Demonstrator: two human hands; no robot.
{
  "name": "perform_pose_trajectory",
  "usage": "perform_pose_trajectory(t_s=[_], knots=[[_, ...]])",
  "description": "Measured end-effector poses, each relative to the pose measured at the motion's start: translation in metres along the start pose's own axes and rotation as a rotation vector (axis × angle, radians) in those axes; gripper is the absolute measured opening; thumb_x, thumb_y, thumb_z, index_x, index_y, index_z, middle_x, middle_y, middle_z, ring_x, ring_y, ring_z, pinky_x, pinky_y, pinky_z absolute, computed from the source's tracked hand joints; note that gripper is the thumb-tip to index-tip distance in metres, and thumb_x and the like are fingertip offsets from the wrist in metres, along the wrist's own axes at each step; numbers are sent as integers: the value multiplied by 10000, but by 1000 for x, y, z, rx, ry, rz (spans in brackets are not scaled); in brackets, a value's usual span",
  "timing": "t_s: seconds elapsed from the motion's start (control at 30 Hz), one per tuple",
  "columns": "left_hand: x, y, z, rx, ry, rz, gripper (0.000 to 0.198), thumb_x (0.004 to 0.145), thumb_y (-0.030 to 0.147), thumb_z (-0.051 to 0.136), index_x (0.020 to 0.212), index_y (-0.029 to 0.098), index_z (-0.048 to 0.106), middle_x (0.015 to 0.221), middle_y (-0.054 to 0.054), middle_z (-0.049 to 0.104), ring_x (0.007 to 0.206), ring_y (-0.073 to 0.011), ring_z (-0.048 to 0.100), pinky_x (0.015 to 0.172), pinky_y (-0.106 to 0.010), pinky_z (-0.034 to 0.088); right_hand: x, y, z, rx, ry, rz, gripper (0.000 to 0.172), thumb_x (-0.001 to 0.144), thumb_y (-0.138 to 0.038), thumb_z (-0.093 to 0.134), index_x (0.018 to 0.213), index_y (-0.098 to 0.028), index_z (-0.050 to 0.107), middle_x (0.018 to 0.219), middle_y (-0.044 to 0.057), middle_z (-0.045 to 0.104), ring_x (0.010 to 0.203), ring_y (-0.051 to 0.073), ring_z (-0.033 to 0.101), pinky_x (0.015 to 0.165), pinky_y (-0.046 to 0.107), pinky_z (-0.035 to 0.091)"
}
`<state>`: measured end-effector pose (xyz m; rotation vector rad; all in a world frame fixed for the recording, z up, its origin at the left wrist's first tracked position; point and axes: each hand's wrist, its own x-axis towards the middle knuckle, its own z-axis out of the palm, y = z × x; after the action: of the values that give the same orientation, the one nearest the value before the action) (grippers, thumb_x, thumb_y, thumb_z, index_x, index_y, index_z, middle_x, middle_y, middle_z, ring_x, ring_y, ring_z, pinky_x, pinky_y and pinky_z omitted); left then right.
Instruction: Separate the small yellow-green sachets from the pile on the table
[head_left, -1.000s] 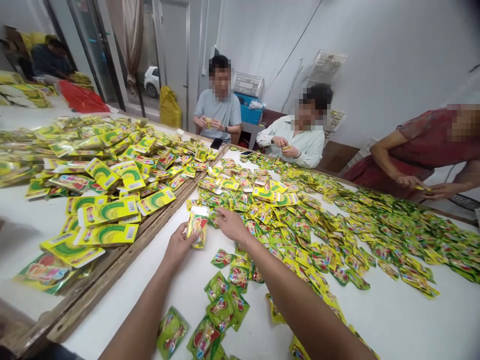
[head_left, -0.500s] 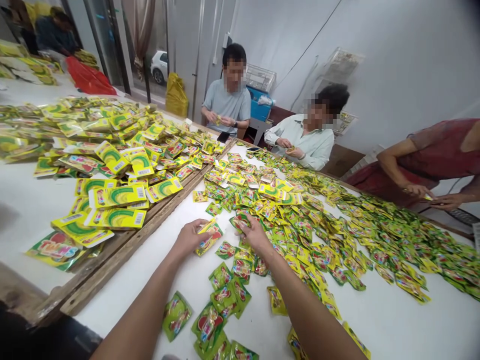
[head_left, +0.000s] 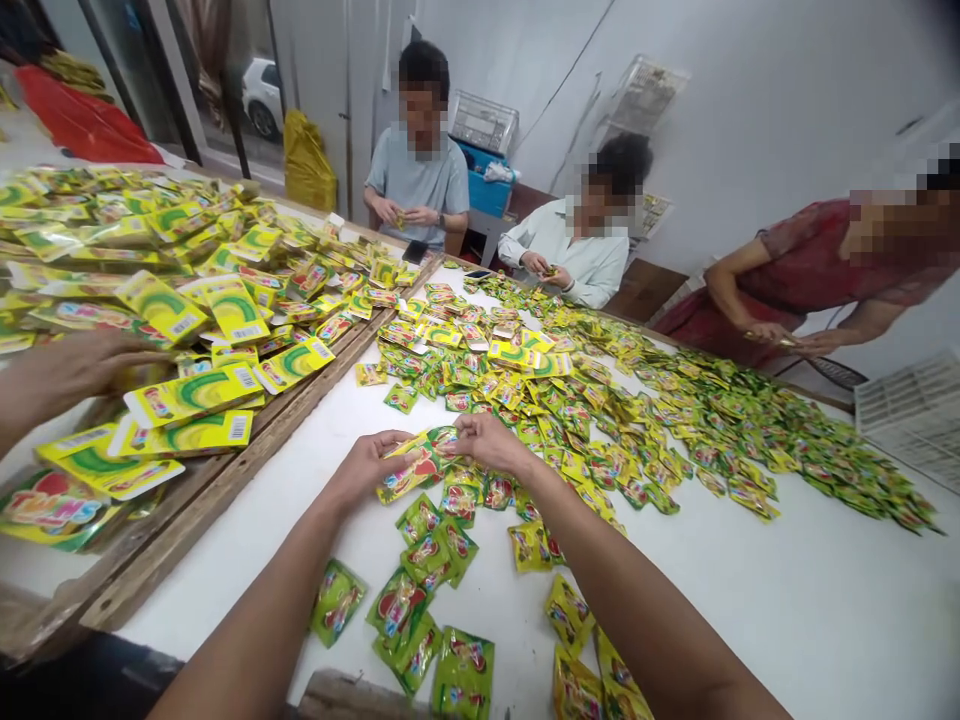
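Observation:
My left hand (head_left: 366, 466) grips a small yellow carton (head_left: 399, 482) with red fruit printed on it, thumb on top. Between the fingertips of my right hand (head_left: 489, 442) is a green sachet (head_left: 439, 440), which meets the carton's right end. Whether the sachet is inside the carton or just against it, I cannot tell. Below my hands, several green sachets (head_left: 399, 605) lie loose on the white table (head_left: 300, 520). Some yellow sachets (head_left: 568, 612) lie under and beside my right forearm.
At left, past a wooden edge (head_left: 157, 545), flat yellow cartons (head_left: 196, 392) are piled, with another person's hand (head_left: 90, 372) over them. A large heap of sachets (head_left: 637, 430) stretches right. Three people sit or stand along the far side, and a phone (head_left: 415, 251) lies near one.
My right hand has brought the green sachet left to the carton's end. Another person's hand has come in over the carton pile at left. The whole view has swung a little to the right.

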<state>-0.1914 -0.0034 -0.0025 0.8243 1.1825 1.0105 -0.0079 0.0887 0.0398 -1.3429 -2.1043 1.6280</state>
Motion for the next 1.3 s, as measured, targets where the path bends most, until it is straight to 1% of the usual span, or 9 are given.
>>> perform_pose_trajectory(t_s=[0.17,0.3,0.4,0.63,0.7,0.83,0.97,1.17,1.3], knots=[[4,-3,2,-82,88,-57,487,524,407,802,904,149,639,797,-40,713,624,-164,625,593,-259,455,-3,6,0,-15,136,17,270,641,-416,680,651,-183,544,560,-43,542,508,106,499,515,231,363],[4,0,0,-76,176,-118,509,443,386,813,848,137,633,694,-37,700,554,-167,609,538,-263,441,-17,18,2,-473,172,31,112,745,-262,619,821,-184,644,839,35,660,780,170,579,676,273,406],[3,2,-1,-63,196,-153,500,434,360,803,847,141,624,671,-30,699,541,-162,604,541,-262,438,-23,22,8,-781,56,48,278,682,-247,718,944,-200,638,1053,76,634,1005,238,524,806,322,376],[0,-1,1,-42,192,-118,479,489,386,789,866,135,633,681,-36,700,545,-148,591,530,-249,425,-33,24,11,-797,43,106,171,759,-283,648,643,-185,571,742,27,626,939,220,502,812,336,330],[0,-3,1,-17,188,-101,471,498,400,784,863,138,641,674,-32,695,541,-152,588,527,-251,420,-35,27,10,-773,78,85,83,752,-264,644,753,-198,594,831,25,634,960,220,486,806,335,319],[1,-4,0,14,191,-96,482,504,432,774,867,142,645,678,-31,693,539,-157,589,531,-256,417,-33,34,13,-804,94,161,375,654,-284,726,987,-218,568,894,43,628,938,245,493,782,339,312],[2,-6,-2,18,218,-92,498,499,441,779,872,140,644,691,-36,698,547,-161,595,534,-257,417,-31,40,15,-827,73,200,231,651,-347,734,656,-190,564,706,35,586,837,241,518,744,331,318],[5,-12,-3,138,194,-44,459,569,476,749,870,141,663,752,-64,717,636,-202,634,560,-272,437,-31,28,7,-231,418,-25,273,721,-442,644,754,-186,557,774,21,580,774,182,504,654,280,358],[4,-13,-1,65,110,-35,459,599,455,752,926,147,659,816,-65,725,678,-196,642,604,-275,454,-13,15,16,253,353,-39,427,603,-547,691,772,-172,575,664,-15,543,593,124,461,551,251,362]])
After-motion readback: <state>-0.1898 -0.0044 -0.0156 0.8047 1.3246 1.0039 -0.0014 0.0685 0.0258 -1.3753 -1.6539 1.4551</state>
